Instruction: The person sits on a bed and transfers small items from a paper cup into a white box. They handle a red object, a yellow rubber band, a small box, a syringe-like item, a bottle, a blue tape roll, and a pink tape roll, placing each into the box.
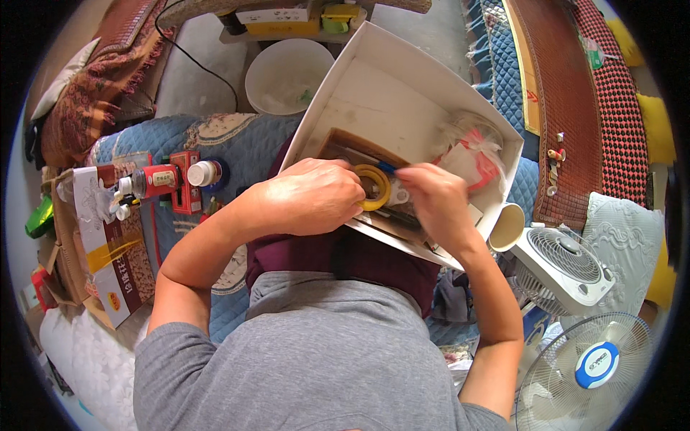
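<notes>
A white open cardboard box [345, 97] rests tilted across my lap, and both hands reach into its near part. My left hand [315, 196] has its fingers curled around the left edge of a yellow ring [384, 188], which looks like a roll of tape. My right hand [439, 202] is slightly blurred. Its fingertips meet the end of a blue, pen-like item [385, 166]; whether they grip it, I cannot tell. Behind the ring lies a brown tray or shallow box [353, 141]. A clear plastic bag with red and white contents [474, 159] sits at the box's right side.
On the blue quilted cover at left stand a red bottle [157, 181], a red box [186, 182] and a white-capped bottle [202, 173], near a printed carton [116, 258]. A white bucket [290, 75] is ahead. A paper cup [506, 227], box fan [566, 264] and round fan [587, 372] stand right.
</notes>
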A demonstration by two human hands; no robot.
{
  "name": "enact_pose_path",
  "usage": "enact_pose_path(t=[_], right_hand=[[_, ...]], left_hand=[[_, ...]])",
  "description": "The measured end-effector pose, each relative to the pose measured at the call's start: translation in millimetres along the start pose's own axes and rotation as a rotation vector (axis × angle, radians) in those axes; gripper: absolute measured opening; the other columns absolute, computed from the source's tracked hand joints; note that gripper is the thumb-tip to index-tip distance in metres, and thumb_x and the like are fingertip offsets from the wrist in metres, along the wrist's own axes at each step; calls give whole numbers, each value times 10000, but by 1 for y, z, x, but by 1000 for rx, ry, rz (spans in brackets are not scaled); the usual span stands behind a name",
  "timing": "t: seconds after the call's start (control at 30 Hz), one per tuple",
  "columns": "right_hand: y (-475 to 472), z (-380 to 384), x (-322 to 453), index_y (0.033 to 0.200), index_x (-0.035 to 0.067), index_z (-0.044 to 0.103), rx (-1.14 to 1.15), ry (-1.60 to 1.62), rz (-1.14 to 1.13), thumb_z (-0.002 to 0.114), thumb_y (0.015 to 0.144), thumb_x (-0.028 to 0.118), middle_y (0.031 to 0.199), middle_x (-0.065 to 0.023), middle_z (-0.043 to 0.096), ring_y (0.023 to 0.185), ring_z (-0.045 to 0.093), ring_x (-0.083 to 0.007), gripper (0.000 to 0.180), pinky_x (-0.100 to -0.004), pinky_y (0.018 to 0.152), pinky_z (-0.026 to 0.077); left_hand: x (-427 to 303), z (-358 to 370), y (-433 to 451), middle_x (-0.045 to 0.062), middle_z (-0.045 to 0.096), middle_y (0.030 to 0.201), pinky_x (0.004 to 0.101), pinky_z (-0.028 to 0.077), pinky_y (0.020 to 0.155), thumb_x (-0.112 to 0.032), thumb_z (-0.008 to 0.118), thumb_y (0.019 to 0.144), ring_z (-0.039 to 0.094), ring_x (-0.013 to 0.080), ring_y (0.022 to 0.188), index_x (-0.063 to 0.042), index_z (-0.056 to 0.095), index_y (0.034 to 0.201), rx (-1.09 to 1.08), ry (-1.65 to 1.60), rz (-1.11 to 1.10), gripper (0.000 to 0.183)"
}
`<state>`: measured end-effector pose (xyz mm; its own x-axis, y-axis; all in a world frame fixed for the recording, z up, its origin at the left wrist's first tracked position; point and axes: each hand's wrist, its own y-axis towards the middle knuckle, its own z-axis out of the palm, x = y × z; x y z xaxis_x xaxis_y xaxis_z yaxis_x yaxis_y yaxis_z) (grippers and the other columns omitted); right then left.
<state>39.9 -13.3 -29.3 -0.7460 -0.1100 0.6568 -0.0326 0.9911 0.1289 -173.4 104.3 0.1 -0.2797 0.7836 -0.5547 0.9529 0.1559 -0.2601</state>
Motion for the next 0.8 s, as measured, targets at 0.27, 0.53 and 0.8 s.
enact_pose_path(t=[0.27,0.53,0.8], right_hand=[[-43,-6,6,1006,-3,690,49,-289,52,600,742,-31,914,-152,689,892,662,-311,280,-380,823,541],[-35,16,21,1033,18,653,3,-234,50,638,789,50,938,-108,667,915,638,-294,247,-392,815,533],[-84,-24,5,948,27,662,-476,-40,-37,620,728,-41,926,-125,679,850,657,-315,234,-403,766,541]], left_hand=[[-3,-3,10,146,662,983,414,501,903,-161,652,859,599,329,1017,-2,675,996,-75,-11,44,211],[-26,-22,4,170,665,889,429,503,825,-153,682,843,623,355,894,4,689,979,-32,-56,-6,208],[-31,-20,8,163,682,946,432,515,821,-172,711,840,637,348,908,-4,667,1037,-75,-58,82,262]])
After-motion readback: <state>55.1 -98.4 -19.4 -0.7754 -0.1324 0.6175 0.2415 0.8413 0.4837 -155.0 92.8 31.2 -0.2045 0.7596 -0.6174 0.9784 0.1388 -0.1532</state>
